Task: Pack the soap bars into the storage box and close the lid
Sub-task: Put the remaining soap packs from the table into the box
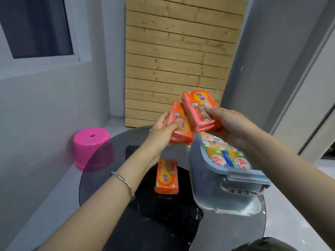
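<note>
My left hand (163, 130) grips an orange-wrapped soap bar (181, 126) raised above the glass table. My right hand (230, 124) grips a second orange soap bar (198, 110) just right of it; the two bars overlap. Both are held over the far end of the grey-blue storage box (208, 180), which stands open on the right of the table. Inside the box lie several soap bars in white, yellow and blue wrappers (224, 157). A third orange soap bar (166, 176) lies flat on the table left of the box. No lid is visible.
The round dark glass table (101, 171) has its black base showing through. A pink plastic stool (90, 147) stands on the floor to the left. A wooden slat panel (177, 60) leans against the wall behind the table.
</note>
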Action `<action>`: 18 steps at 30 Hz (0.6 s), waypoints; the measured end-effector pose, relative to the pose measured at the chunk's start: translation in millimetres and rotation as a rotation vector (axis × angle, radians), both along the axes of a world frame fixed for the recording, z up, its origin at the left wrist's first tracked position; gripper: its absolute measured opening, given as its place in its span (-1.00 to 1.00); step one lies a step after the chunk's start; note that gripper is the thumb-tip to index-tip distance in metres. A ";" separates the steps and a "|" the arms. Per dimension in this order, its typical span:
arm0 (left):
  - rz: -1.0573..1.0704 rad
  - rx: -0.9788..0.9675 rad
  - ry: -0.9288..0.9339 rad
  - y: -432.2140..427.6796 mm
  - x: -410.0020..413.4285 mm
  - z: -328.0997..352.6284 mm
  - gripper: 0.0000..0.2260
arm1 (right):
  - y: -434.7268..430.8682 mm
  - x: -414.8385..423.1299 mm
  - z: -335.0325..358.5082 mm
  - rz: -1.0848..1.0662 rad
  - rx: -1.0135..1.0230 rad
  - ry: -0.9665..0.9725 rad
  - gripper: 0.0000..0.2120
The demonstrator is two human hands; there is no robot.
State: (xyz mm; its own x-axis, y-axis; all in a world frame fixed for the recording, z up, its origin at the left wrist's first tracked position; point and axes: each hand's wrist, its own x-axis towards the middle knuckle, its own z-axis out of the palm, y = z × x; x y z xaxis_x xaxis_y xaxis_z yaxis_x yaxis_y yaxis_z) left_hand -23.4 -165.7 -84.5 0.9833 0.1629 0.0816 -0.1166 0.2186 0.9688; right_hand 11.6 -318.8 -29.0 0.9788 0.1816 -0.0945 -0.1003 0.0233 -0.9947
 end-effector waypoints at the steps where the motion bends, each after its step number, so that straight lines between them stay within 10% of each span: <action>1: 0.006 0.002 0.009 -6.5 3.6 2.6 -0.54 | -11.5 8.3 0.1 -0.034 0.014 0.050 -0.74; 12: 0.096 0.065 0.074 -18.5 32.6 -7.9 -0.57 | -50.2 80.5 -38.9 -0.134 -0.156 0.391 -0.65; 18: 0.051 0.067 0.057 -26.4 46.3 0.7 -0.58 | -44.9 84.6 -53.7 0.022 -0.611 0.174 -0.63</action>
State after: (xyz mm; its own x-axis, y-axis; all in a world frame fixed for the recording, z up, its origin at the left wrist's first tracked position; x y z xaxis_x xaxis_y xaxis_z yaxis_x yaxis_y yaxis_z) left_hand 22.9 -192.1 -83.8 0.9773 0.2085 0.0380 -0.0699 0.1482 0.9865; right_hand 96.2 -363.7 -82.7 0.9366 0.0645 -0.3444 -0.2553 -0.5475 -0.7969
